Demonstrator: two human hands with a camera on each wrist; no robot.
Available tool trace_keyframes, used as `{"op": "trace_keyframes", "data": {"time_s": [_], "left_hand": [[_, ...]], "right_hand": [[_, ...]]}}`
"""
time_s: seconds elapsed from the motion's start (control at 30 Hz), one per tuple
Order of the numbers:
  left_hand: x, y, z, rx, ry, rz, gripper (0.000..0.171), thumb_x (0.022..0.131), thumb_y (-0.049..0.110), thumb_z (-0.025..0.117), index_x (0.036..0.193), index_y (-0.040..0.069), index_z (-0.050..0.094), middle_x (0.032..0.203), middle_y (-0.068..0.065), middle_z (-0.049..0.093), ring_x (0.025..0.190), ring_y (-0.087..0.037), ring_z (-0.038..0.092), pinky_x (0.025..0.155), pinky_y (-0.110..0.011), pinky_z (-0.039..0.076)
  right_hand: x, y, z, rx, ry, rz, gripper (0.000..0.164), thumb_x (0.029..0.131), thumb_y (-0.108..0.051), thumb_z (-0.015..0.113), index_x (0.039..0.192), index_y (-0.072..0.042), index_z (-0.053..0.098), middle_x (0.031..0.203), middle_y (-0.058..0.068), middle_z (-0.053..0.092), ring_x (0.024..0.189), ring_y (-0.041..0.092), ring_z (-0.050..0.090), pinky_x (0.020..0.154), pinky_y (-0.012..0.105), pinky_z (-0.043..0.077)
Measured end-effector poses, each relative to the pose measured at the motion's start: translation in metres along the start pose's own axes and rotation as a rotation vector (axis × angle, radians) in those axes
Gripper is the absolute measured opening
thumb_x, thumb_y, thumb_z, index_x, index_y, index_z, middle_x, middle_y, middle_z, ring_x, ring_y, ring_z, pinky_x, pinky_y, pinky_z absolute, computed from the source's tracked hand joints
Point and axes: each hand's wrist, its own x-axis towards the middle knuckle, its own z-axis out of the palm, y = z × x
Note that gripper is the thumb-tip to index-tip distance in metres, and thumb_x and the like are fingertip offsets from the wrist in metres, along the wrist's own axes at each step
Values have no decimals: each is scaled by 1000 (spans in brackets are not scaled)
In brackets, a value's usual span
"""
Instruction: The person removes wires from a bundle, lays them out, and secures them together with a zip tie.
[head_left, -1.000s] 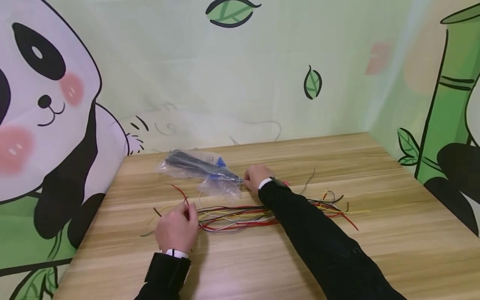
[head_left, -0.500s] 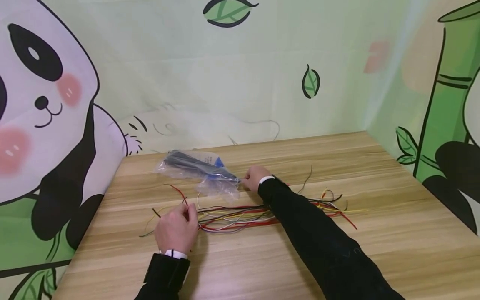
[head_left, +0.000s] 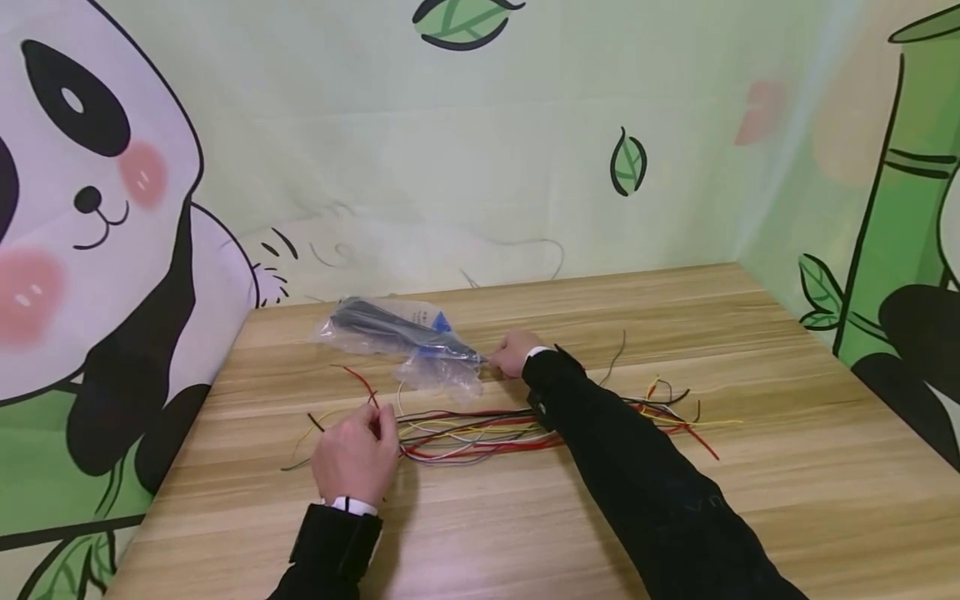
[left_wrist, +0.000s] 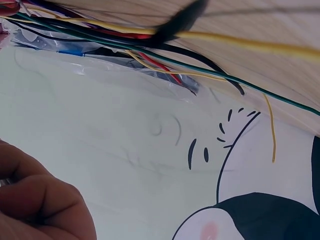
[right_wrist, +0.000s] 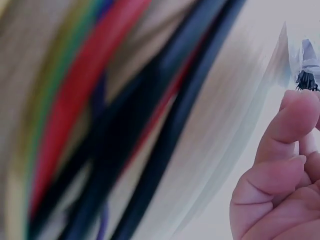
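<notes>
A loose bundle of thin wires (head_left: pixel 480 437) in red, black, yellow, white and other colours lies lengthwise on the table. At its left end my left hand (head_left: pixel 354 460) grips the wires with curled fingers; the fingertips are largely hidden. In the left wrist view the curled fingers of my left hand (left_wrist: pixel 47 205) show at the lower left. Behind the bundle lies a clear plastic bag (head_left: pixel 442 379) of long black strips that look like cable ties (head_left: pixel 382 323). My right hand (head_left: pixel 513 352) pinches at the bag's right end, where dark strip tips (right_wrist: pixel 306 81) gather in the right wrist view.
The wood-grain table (head_left: pixel 675 533) meets a wall (head_left: pixel 360 150) printed with pandas, leaves and bamboo. Loose wire ends (head_left: pixel 701 442) fan out at the bundle's right, beyond the right sleeve (head_left: pixel 637 475), which crosses over the bundle. One thin grey wire (head_left: pixel 617 358) sticks out toward the back.
My right hand stays at the end of the bag, with its wrist and sleeve turned slightly. The left hand and the wires keep their places.
</notes>
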Motion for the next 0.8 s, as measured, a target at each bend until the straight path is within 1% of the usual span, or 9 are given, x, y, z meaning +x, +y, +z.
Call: {"op": "trace_keyframes", "data": {"time_s": [0.13,0.3,0.33,0.37,0.4,0.53,0.63,0.67,0.8], "left_hand": [[0,0,0,-2,-7,-5,36,94,23,61,59,13,59,52,-5,58,45,-24,52,43,-31,28],[0,-1,0,-5,-16,-11,35,93,22,63,59,13,60,53,-5,59,45,-23,52,43,-30,28],[-1,-1,0,-5,-15,-10,35,93,22,63,59,13,60,53,-5,59,46,-23,52,43,-31,28],[-1,-1,1,-4,-14,-9,35,93,22,63,59,13,60,52,-5,59,46,-23,52,43,-31,28],[-1,-1,1,-4,-15,-7,35,93,22,63,59,13,60,52,-5,59,45,-23,52,43,-30,28],[0,0,0,1,-9,7,35,93,22,63,60,13,60,52,-5,59,45,-23,53,42,-30,28],[0,0,0,1,-11,11,35,93,22,62,60,12,60,52,-5,58,45,-23,52,42,-30,28],[0,0,0,1,-13,11,35,93,22,62,60,12,60,52,-5,59,45,-23,52,42,-30,28],[0,0,0,0,-23,4,35,94,23,62,61,12,61,52,-6,58,45,-22,51,43,-29,27]], "right_hand": [[2,0,2,-42,15,11,36,91,-19,61,57,-8,64,49,-7,54,54,9,50,54,18,34],[3,-2,4,-218,15,3,47,98,-22,53,51,-16,46,57,-1,54,59,15,53,56,19,35],[16,8,11,-268,9,-12,47,100,-24,50,53,-15,48,62,2,58,63,18,57,58,21,39],[51,33,30,-300,15,-38,48,102,-29,47,56,-15,50,66,3,60,66,19,59,59,23,42],[58,39,34,-332,22,-57,48,102,-33,45,60,-13,56,72,5,66,71,20,63,63,25,47],[163,118,83,-465,-7,-133,40,96,-37,48,68,-15,64,85,6,72,76,23,66,67,34,54],[194,147,91,-595,-63,-188,28,87,-25,51,62,-18,61,80,2,70,68,19,61,61,32,51],[197,153,91,-640,-61,-227,27,85,-22,48,61,-19,60,80,1,70,66,18,60,59,32,50],[142,128,59,-607,-29,-233,33,90,-27,43,67,-15,65,90,4,72,72,18,59,67,33,49]]}}
